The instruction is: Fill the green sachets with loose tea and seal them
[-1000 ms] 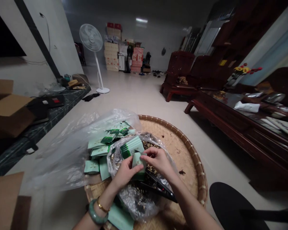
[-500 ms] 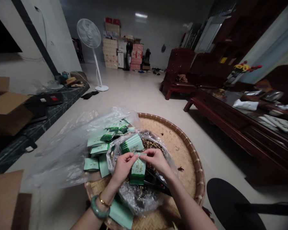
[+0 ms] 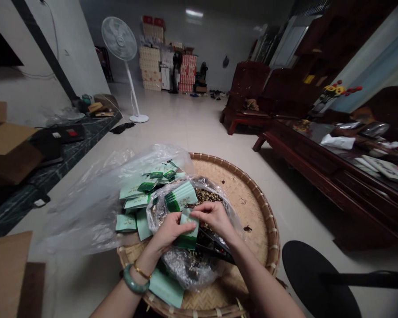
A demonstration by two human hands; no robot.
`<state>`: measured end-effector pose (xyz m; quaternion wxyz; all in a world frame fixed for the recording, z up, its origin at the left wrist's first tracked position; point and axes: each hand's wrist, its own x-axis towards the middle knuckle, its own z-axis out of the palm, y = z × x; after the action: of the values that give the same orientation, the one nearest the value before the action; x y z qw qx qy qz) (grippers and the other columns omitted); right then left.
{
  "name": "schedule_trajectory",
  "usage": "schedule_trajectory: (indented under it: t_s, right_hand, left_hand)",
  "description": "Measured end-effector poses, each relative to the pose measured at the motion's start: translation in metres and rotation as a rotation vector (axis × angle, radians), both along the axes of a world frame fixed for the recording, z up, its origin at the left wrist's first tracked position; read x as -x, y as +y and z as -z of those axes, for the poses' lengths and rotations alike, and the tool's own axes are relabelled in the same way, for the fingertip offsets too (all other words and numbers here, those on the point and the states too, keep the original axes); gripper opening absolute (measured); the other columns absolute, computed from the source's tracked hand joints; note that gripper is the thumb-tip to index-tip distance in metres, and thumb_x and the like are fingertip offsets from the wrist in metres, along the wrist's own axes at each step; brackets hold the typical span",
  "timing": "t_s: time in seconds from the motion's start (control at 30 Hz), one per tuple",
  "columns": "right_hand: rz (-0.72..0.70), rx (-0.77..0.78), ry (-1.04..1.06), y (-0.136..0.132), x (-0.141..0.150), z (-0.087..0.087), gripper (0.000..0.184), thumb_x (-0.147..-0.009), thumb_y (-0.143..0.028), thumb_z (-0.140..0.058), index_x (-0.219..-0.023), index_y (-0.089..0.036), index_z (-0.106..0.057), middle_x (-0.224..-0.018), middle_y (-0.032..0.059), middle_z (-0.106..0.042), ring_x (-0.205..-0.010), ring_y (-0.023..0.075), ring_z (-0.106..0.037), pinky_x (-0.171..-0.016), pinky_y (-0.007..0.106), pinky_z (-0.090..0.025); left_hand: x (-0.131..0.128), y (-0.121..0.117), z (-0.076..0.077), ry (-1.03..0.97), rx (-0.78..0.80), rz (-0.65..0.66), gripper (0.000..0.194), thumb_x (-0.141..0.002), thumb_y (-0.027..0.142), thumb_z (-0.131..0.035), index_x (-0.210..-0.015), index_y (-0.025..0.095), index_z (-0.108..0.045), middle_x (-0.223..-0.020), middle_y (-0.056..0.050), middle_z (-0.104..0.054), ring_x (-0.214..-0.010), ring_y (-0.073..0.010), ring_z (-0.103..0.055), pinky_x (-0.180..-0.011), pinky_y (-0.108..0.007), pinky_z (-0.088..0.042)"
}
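Both my hands hold one small pale-green packet (image 3: 189, 236) with a dark green lower band, above an open plastic bag. My left hand (image 3: 170, 229) grips its left side, thumb lying across the front. The fingers of my right hand (image 3: 214, 216) pinch its upper right edge. Behind it, a fanned stack of like packets (image 3: 181, 194) lies on the clear plastic bag (image 3: 194, 276), which contains dark and yellowish loose dried bits (image 3: 210, 195). Partly hidden under my right forearm is a black device (image 3: 215, 251) with a small red light.
A round woven bamboo tray (image 3: 262, 207) carries the bag. More green packets (image 3: 132, 202) pile at its left, partly under a large clear plastic sheet (image 3: 89, 212). Cardboard boxes (image 3: 11, 154) stand left, a black round base (image 3: 318, 282) right, a dark wooden table (image 3: 305, 163) beyond.
My left hand has shifted its hold, its thumb now across the packet's front. The packet has tilted, and my right hand still pinches its top. The view has moved slightly.
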<state>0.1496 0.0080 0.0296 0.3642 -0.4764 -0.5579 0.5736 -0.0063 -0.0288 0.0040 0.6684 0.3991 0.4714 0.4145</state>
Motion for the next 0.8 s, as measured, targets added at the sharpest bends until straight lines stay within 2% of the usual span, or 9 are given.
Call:
schedule_trajectory:
  t_s: [0.1,0.17,0.23,0.3,0.37,0.43,0.57,0.7,0.8]
  right_hand:
    - [0.030,-0.083,-0.050,-0.006,-0.009,-0.002,0.033,-0.071,-0.043,-0.068,-0.090,-0.017,-0.071,-0.072,0.0024,-0.069,-0.054,0.0134,-0.056,-0.048,0.025,-0.046]
    - [-0.005,-0.168,-0.176,-0.019,-0.021,-0.001,0.036,-0.080,-0.042,-0.061,-0.105,-0.018,-0.066,-0.083,0.0043,-0.069,-0.066,0.0166,-0.060,-0.056,0.027,-0.050]
    - [-0.126,-0.282,-0.446,-0.040,-0.036,0.006,0.034,-0.076,-0.036,-0.068,-0.104,-0.018,-0.064,-0.086,0.0049,-0.068,-0.077,0.0206,-0.062,-0.069,0.033,-0.052]
    - [-0.201,-0.385,-0.704,-0.062,-0.047,0.019,0.052,-0.067,-0.026,-0.076,-0.115,-0.019,-0.060,-0.105,0.0092,-0.065,-0.095,0.0273,-0.061,-0.082,0.041,-0.051]
    - [-0.147,-0.449,-0.937,-0.079,-0.053,0.034,0.064,-0.061,-0.015,-0.076,-0.122,-0.018,-0.056,-0.111,0.0134,-0.062,-0.101,0.0327,-0.059,-0.084,0.046,-0.051]
    - [-0.121,-0.491,-1.035,-0.086,-0.053,0.047,0.065,-0.065,-0.010,-0.069,-0.127,-0.017,-0.052,-0.115,0.0152,-0.060,-0.104,0.0324,-0.058,-0.086,0.046,-0.050]
    - [-0.136,-0.450,-0.963,-0.079,-0.056,0.056,0.055,-0.068,-0.012,-0.063,-0.122,-0.018,-0.057,-0.110,0.0123,-0.063,-0.102,0.0286,-0.060,-0.088,0.042,-0.050]
    - [-0.093,-0.270,-0.597,-0.062,-0.078,0.048,0.044,-0.068,-0.024,-0.068,-0.112,-0.018,-0.064,-0.105,0.0105,-0.068,-0.097,0.0281,-0.063,-0.085,0.042,-0.051]
    - [-0.063,-0.057,-0.348,-0.052,-0.095,0.034,0.053,-0.069,-0.041,-0.071,-0.116,-0.018,-0.063,-0.105,0.0109,-0.069,-0.091,0.0278,-0.065,-0.072,0.039,-0.055]
  left_hand:
    - [0.001,-0.001,0.000,-0.011,0.022,-0.048,0.044,-0.051,0.040,-0.085,-0.078,0.008,-0.072,-0.070,-0.006,-0.071,-0.061,-0.0167,-0.063,-0.059,-0.025,-0.048]
    - [0.004,-0.002,0.000,-0.039,0.026,-0.095,0.045,-0.050,0.041,-0.086,-0.078,0.009,-0.072,-0.070,-0.006,-0.072,-0.061,-0.0169,-0.063,-0.060,-0.026,-0.049]
    - [0.008,-0.002,0.000,-0.062,0.035,-0.133,0.046,-0.050,0.041,-0.086,-0.079,0.009,-0.072,-0.072,-0.006,-0.072,-0.063,-0.0178,-0.064,-0.063,-0.028,-0.051]
    - [0.010,-0.002,0.000,-0.074,0.051,-0.157,0.048,-0.049,0.041,-0.086,-0.081,0.009,-0.072,-0.075,-0.008,-0.073,-0.065,-0.0189,-0.066,-0.064,-0.029,-0.052]
    - [0.011,-0.001,-0.001,-0.077,0.058,-0.167,0.049,-0.048,0.040,-0.087,-0.082,0.009,-0.072,-0.075,-0.008,-0.074,-0.065,-0.0194,-0.066,-0.063,-0.029,-0.053]
    - [0.011,-0.001,-0.002,-0.079,0.049,-0.170,0.048,-0.048,0.040,-0.087,-0.081,0.008,-0.072,-0.074,-0.008,-0.073,-0.063,-0.0187,-0.066,-0.062,-0.029,-0.053]
    - [0.011,-0.003,-0.005,-0.097,0.043,-0.166,0.048,-0.047,0.040,-0.087,-0.080,0.008,-0.072,-0.072,-0.007,-0.073,-0.061,-0.0177,-0.065,-0.061,-0.028,-0.053]
    - [0.016,-0.008,-0.008,-0.105,0.054,-0.162,0.048,-0.046,0.039,-0.087,-0.081,0.009,-0.072,-0.073,-0.006,-0.072,-0.060,-0.0157,-0.064,-0.059,-0.026,-0.051]
    - [0.019,-0.010,-0.008,-0.086,0.028,-0.148,0.049,-0.048,0.038,-0.087,-0.085,0.010,-0.073,-0.075,-0.006,-0.072,-0.063,-0.0164,-0.063,-0.061,-0.026,-0.051]
